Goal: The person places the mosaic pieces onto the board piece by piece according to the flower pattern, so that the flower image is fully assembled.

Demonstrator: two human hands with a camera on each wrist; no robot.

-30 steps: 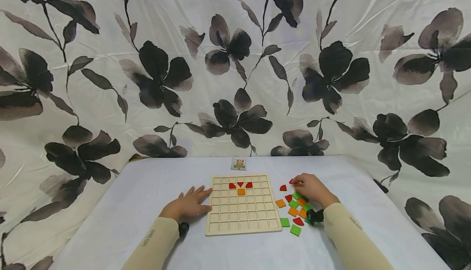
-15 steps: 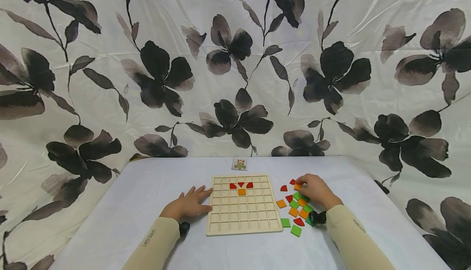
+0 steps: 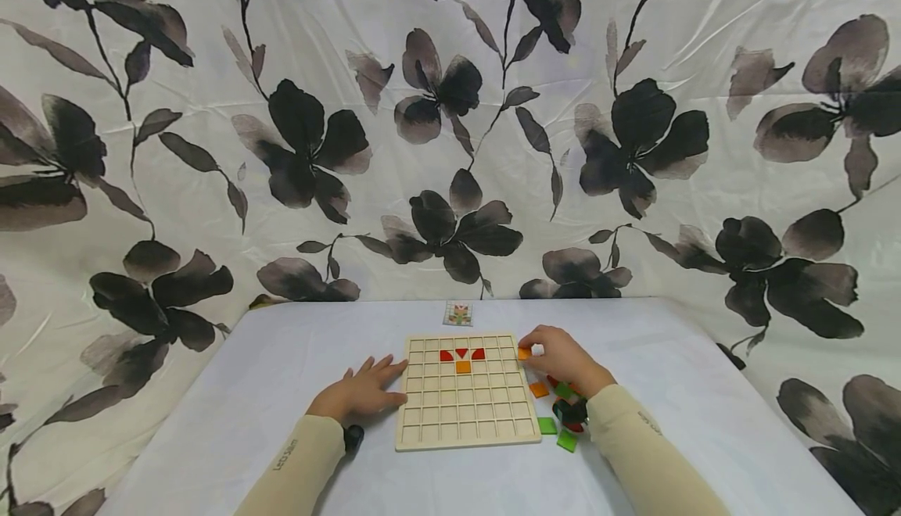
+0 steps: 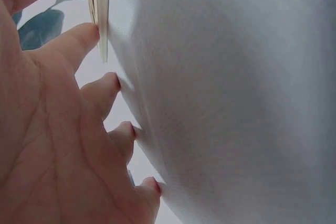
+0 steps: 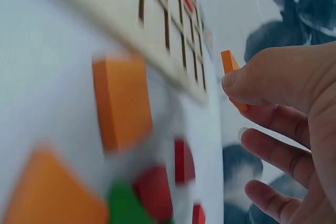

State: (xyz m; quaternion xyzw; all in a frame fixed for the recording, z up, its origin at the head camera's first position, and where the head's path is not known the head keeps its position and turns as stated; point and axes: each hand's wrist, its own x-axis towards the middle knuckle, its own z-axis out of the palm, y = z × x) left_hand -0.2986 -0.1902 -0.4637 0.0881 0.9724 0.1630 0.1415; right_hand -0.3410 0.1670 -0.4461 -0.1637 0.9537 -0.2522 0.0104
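A pale wooden grid board (image 3: 468, 414) lies on the table with three red pieces (image 3: 461, 352) in one row and an orange square tile (image 3: 462, 367) under the middle one. My left hand (image 3: 362, 389) touches the board's left edge, fingers spread; the left wrist view shows the index fingertip (image 4: 86, 34) against its side. Between thumb and index finger, my right hand (image 3: 559, 356) pinches another orange square tile (image 5: 231, 65) near the board's upper right corner. In the right wrist view its other fingers (image 5: 273, 150) extend loosely, holding nothing.
Right of the board lie loose orange, red and green pieces (image 3: 547, 425), several partly hidden under my right wrist. A small card with a flower pattern (image 3: 458, 313) lies beyond the board. Floral cloth (image 3: 450, 109) hangs behind the white table (image 3: 281, 344).
My right hand has picked up an orange square tile from the far end of the loose pieces and carried it left to the board's edge. The left hand stays in place.
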